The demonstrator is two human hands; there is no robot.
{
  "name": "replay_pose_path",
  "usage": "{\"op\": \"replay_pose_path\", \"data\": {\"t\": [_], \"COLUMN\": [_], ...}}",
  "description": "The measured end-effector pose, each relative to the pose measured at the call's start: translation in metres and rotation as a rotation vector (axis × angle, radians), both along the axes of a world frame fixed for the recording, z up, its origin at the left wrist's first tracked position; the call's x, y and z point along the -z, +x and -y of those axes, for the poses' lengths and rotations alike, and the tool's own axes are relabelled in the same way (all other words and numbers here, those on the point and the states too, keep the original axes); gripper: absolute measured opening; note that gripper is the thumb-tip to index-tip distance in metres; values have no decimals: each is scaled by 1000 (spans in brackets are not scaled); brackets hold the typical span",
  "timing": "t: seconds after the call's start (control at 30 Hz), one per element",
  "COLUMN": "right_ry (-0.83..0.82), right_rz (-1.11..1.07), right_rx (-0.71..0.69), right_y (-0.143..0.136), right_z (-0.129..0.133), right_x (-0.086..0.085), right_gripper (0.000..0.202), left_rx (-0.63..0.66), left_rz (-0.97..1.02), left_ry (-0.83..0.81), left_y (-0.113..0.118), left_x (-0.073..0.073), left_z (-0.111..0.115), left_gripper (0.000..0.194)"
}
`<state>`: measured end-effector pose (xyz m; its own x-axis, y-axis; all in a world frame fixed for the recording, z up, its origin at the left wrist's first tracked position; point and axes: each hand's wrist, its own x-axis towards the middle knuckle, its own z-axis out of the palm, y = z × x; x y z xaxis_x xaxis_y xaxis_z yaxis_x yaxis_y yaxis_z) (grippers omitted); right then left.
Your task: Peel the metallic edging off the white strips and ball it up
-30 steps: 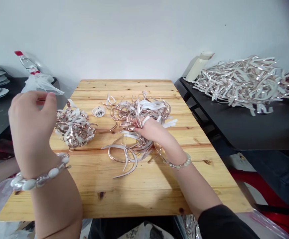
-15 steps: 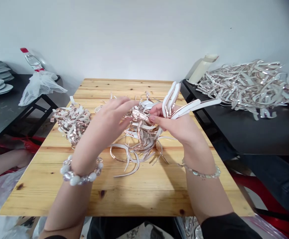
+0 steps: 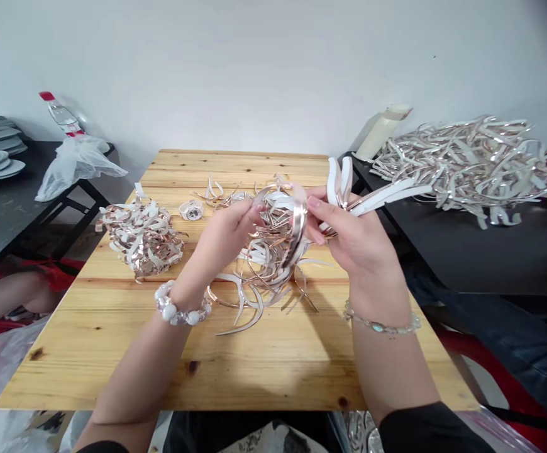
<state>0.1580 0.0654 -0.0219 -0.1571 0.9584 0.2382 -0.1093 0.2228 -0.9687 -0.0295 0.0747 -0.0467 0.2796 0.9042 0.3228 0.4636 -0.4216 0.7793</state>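
Observation:
My left hand is closed in a pinch on one end of a shiny rose-gold strip with a pale side. The strip bends in an arc across to my right hand, whose thumb and fingers are closed around its other part. Several white-and-rose-gold strips also stick out of my right hand, two upward and others to the right. Beneath both hands lies a loose heap of curved strips on the wooden table. Part of the heap is hidden by my hands.
A pile of short, curly rose-gold scraps lies at the left, near a small coiled piece. On the right dark table, a large pile of strips lies beside a cream roll. A bottle and plastic bag are at left.
My left hand has gone from spread fingers above the heap to pinching a strip. That strip now arcs between my hands. My right hand has shifted slightly right with its strips.

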Motion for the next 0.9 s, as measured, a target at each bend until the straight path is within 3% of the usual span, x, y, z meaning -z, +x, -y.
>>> {"op": "replay_pose_path", "data": {"t": [0.1, 0.27, 0.33, 0.43, 0.53, 0.9], "right_ry": [-7, -8, 3, 40, 86, 70], "right_rz": [79, 111, 73, 35, 26, -42], "right_rx": [29, -47, 32, 170, 217, -14], "right_y": [-7, -13, -12, -10, -12, -33], "right_z": [-3, -5, -5, -6, -6, 5], "right_x": [6, 14, 15, 17, 18, 19], "right_gripper": [12, 25, 31, 33, 36, 31], "left_rx": [184, 387, 427, 435, 459, 255], "left_rz": [180, 221, 308, 391, 340, 410], "left_ry": [-195, -416, -459, -495, -487, -326], "left_y": [12, 21, 20, 17, 18, 27], "left_x": [-1, -9, -9, -10, -12, -5], "left_z": [5, 15, 16, 16, 18, 24], "left_gripper": [32, 35, 38, 31, 26, 28]}}
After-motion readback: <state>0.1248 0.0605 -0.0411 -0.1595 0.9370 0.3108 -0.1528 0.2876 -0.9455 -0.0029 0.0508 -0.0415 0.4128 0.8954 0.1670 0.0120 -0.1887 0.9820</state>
